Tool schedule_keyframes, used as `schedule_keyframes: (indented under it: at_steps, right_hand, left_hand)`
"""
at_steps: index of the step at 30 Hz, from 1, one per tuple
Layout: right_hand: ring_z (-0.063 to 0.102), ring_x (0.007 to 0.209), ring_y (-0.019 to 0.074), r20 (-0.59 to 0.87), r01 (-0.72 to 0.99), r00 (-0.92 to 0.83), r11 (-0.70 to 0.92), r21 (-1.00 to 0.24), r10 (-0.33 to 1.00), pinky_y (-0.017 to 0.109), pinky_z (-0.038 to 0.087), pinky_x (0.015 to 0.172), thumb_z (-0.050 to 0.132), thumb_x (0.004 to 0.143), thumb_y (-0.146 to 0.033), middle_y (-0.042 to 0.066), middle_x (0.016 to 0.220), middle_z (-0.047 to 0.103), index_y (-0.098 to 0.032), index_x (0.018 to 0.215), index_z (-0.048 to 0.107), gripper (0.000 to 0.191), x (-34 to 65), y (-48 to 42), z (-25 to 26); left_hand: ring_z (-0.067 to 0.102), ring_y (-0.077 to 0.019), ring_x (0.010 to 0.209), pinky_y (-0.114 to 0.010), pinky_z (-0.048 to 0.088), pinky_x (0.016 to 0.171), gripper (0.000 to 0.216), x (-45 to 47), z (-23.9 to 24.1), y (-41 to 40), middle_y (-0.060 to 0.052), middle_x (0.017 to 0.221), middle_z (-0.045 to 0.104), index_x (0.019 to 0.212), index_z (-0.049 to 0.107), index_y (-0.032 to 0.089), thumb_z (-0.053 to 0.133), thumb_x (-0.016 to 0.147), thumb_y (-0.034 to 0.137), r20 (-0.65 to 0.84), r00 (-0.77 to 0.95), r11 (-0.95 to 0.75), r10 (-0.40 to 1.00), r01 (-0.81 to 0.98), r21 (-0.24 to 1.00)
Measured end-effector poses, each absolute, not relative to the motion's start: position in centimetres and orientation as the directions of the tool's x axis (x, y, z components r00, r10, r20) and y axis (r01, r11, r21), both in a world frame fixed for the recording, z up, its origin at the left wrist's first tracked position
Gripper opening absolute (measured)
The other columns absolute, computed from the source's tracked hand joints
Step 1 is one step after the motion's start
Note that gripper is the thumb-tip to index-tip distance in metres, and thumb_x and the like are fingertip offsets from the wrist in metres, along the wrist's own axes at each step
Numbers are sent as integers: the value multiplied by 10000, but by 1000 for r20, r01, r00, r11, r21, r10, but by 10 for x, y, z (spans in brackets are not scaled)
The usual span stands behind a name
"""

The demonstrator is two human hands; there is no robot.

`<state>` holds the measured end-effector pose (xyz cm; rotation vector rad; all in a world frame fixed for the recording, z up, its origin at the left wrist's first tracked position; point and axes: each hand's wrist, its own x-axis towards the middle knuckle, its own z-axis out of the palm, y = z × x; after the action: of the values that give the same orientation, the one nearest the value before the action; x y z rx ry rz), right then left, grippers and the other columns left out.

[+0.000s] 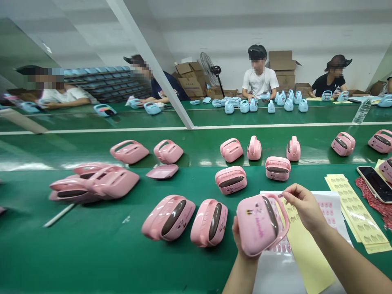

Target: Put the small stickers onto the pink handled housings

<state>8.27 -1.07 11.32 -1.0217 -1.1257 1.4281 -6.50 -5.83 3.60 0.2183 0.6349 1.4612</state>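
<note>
My left hand (238,241) is closed round the back and lower side of a pink plastic case (255,228) with a carry handle, a dark window strip and a printed cartoon and lettering. Beside the handle, my right hand (303,204) pinches a small pink sticker (281,195) between thumb and fingertips. Below the hands lie a white sticker sheet (332,206) with rows of little pink ovals and a yellow backing sheet (312,253), partly covered by the case and my right arm. Two similar pink cases (210,222) (169,218) stand to the left.
More pink cases (231,179) stand across the green table (107,253), with a pile (101,183) at left. Yellow sticker sheets (357,208) and a phone (375,183) lie at right. Across the line, several people handle blue cases (245,106) near a water bottle (362,111).
</note>
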Motion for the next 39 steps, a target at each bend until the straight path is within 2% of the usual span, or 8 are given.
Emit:
schedule_keyframes:
  at_steps: [3,7,10,13,17,23,33,39]
  right_hand:
    - [510,598,131,-38,-211,-132,-65,-975,991,263,412,587,716,609,-434,-7,607,593,-184,622,595,278,93,-16,116]
    - [503,606,133,-59,-233,-126,-88,-968,990,263,397,590,727,605,-425,0,610,596,-179,621,607,275,104,-19,113]
    - [523,635,149,-70,-326,-53,-84,-942,996,280,405,626,744,580,-423,0,610,597,-188,601,601,276,108,-26,108]
    - [536,657,164,-71,-434,95,-22,-901,993,303,417,670,737,586,-431,-9,595,580,-206,580,577,276,104,-36,99]
    - [516,612,154,-117,-453,127,-47,-890,985,305,423,654,727,602,-429,-20,575,566,-210,570,579,266,91,-48,86]
    - [582,736,215,-110,-371,55,-82,-925,992,361,434,764,714,628,-417,36,665,660,-199,601,650,229,81,-49,85]
    - [537,680,193,-101,-221,112,-75,-972,989,308,404,649,695,625,-385,29,643,636,-206,574,663,189,80,-49,84]
    - [498,604,167,88,-17,188,92,-996,978,286,388,570,613,716,-353,21,634,581,-211,595,618,187,76,-50,75]
  left_hand:
    - [557,-329,1050,-434,439,880,573,-48,56,-59,-99,1086,646,1114,589,214,710,618,476,-164,-90,35,982,-775,631]
    - [562,-322,1036,-396,459,852,694,-26,62,-60,-100,1153,620,1179,543,237,767,556,443,-93,-228,-95,969,-695,713]
    - [588,-307,995,-386,477,819,589,-17,60,-58,-106,1045,669,1126,593,203,700,626,496,-176,-192,-38,966,-773,634]
    - [640,-279,883,-387,500,767,454,-14,61,-55,-97,922,707,1061,642,195,534,760,517,-336,-71,76,939,-911,404]
    - [659,-234,821,-346,513,749,383,-12,59,-51,-82,914,720,1000,677,224,442,810,459,-341,16,89,940,-976,199]
    - [654,-211,832,-318,506,784,319,-8,49,-50,-52,897,722,894,708,243,468,796,430,-305,-8,58,952,-977,206]
    - [654,-198,720,-301,519,669,413,-1,67,-51,-62,816,725,821,716,216,402,817,486,-512,-118,-17,851,-980,197]
    - [662,-211,760,-307,526,705,406,-2,59,-52,-68,842,730,832,720,214,460,763,518,-454,-73,16,888,-982,190]
